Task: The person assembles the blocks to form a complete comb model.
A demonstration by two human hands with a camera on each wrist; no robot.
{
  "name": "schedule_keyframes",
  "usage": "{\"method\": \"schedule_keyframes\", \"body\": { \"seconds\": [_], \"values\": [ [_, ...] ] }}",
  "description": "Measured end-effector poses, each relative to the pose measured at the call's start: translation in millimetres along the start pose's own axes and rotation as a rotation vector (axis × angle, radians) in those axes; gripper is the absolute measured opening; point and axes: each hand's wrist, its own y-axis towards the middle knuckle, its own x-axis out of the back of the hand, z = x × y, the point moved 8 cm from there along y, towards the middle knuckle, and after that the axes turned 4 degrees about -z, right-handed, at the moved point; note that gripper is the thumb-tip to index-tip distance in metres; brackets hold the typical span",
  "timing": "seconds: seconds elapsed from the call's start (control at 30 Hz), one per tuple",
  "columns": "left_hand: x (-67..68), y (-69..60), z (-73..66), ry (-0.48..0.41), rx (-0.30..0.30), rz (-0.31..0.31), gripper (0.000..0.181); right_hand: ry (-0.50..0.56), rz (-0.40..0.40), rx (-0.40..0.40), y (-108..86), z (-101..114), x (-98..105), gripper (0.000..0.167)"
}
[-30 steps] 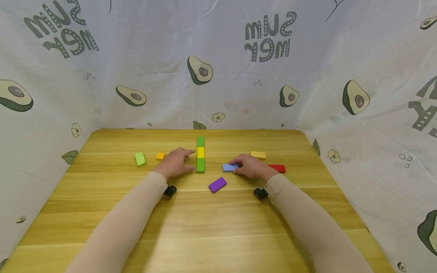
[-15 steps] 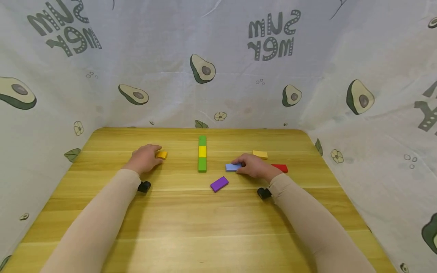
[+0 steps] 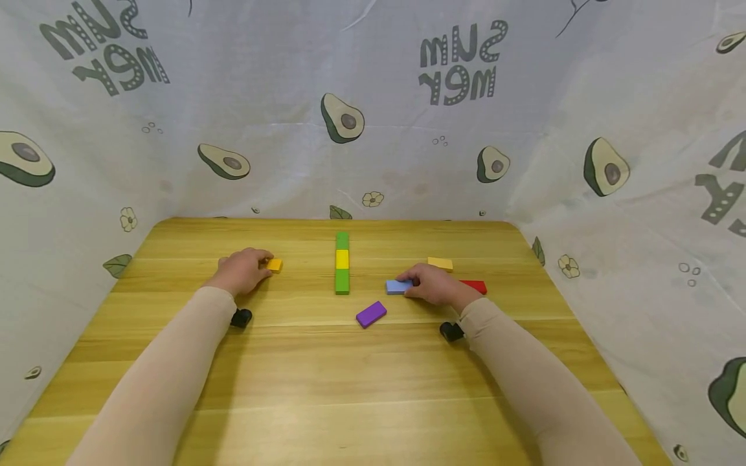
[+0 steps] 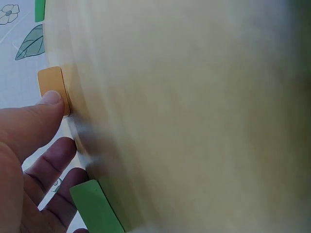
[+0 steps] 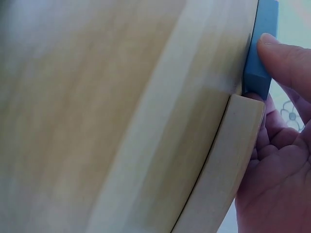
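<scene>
My left hand [image 3: 240,270] is at the left end of a small orange block [image 3: 274,266], gripping it between thumb and fingers. In the left wrist view the thumb lies on that orange block [image 4: 51,77], and a light green block [image 4: 97,206] is by the other fingers; the hand covers it in the head view. Further right, my right hand [image 3: 434,285] pinches the right end of a blue block [image 3: 397,287] on the table. The right wrist view shows the thumb against the blue block [image 5: 258,68].
A green, yellow and green row of blocks [image 3: 342,259] lies between the hands on the wooden table [image 3: 326,388]. A purple block [image 3: 371,314] lies nearer. Beyond the right hand are a yellow-orange block [image 3: 440,263] and a partly covered red block [image 3: 474,287].
My left hand has moved left from the row of blocks to the orange block, and its fingers have closed in on it. My right hand stays on the blue block, which has shifted slightly right.
</scene>
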Motion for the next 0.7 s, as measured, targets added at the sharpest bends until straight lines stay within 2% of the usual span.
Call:
{"method": "schedule_keyframes", "body": {
  "seconds": [0.47, 0.57, 0.7],
  "values": [
    [3.9, -4.6, -2.6, -0.015, -0.019, -0.010, 0.043, 0.003, 0.000, -0.021, 0.6, -1, -1, 0.037],
    [2.9, -5.7, -7.8, -0.010, -0.045, -0.012, 0.043, 0.003, 0.002, -0.018, 0.7, -1, -1, 0.038],
    [0.1, -9.9, -22.4, -0.010, -0.105, -0.010, 0.042, 0.004, 0.000, -0.018, 0.6, -2, 0, 0.038]
  ]
}}
